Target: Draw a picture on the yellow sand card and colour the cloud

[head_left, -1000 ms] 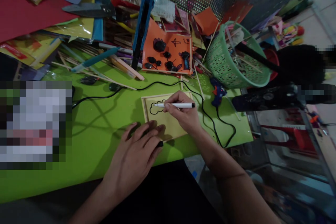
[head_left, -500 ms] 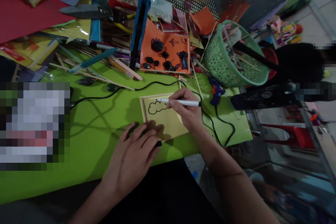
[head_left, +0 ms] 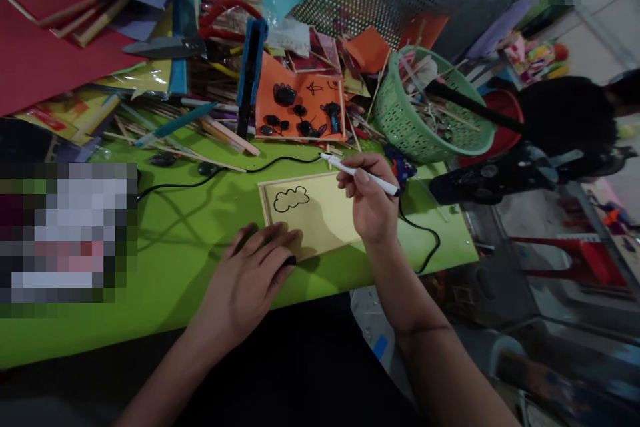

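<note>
A yellow card (head_left: 325, 220) with thin stick edging lies on the green table, bearing a black cloud outline (head_left: 291, 199) at its upper left. My right hand (head_left: 373, 197) is closed round a white marker (head_left: 367, 177) over the card's right side, the marker's tip raised near the top edge. My left hand (head_left: 250, 280) rests at the card's lower left corner, fingers spread and slightly bent. Near its fingertips a small black object (head_left: 291, 260) shows, perhaps the marker's cap; whether it is gripped is unclear.
Behind the card stands an orange decorated panel (head_left: 300, 100) with black stones. A green basket (head_left: 415, 127) of sticks is at the right, beside a glue gun (head_left: 400, 167) with a black cable. Scissors (head_left: 170, 47), papers and sticks pile up at the back left.
My right hand has lifted the marker off the drawing and moved right. The cloud outline now shows closed. My left hand stays at the card's corner. The whole view has shifted slightly.
</note>
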A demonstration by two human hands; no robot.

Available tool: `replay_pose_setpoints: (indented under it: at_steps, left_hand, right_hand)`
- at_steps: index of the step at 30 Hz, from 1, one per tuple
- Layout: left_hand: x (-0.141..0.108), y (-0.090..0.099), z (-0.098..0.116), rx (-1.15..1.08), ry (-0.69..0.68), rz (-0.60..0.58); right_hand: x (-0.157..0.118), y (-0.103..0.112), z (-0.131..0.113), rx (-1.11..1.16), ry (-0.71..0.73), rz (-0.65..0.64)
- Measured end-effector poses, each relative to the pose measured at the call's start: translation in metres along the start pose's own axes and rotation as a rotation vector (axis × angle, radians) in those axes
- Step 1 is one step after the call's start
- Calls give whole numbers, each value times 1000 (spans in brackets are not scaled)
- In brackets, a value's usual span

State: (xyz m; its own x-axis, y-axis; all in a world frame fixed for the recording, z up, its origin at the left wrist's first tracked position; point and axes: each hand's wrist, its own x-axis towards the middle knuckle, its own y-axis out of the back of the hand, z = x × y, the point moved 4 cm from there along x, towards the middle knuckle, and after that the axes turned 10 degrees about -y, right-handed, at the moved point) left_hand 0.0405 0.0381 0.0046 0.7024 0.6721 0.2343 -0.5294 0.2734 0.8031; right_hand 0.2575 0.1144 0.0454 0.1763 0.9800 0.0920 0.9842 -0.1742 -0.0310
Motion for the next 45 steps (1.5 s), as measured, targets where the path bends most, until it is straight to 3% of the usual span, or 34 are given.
replay_pose_setpoints:
  at_steps: [6,9,12,17,22,27,31,37,45]
  left_hand:
    - [8,0,0,2,-32,-27]
    - [9,6,-6,-39,-69,47]
    - [11,23,-18,-25,-57,165]
    - [27,57,-46,257,111,103]
    - [62,78,-57,437,162,68]
    - [101,78,-67,500,203,43]
    - [117,70,-84,583,219,24]
    - [108,66,-107,566,190,30]
    - [101,72,-114,548,159,12]
  right_hand:
    - [-1,6,-5,41,-20,-41]
    - [-7,13,-2,53,-42,-85]
    - [-16,27,3,23,-82,-85]
    - [-34,50,14,20,-151,-58]
    - [-49,62,28,22,-204,-51]
    - [-58,67,35,67,-201,-47]
    - [-60,68,35,78,-200,-49]
    - [-59,68,36,76,-232,-54]
    - [-60,67,36,64,-250,-55]
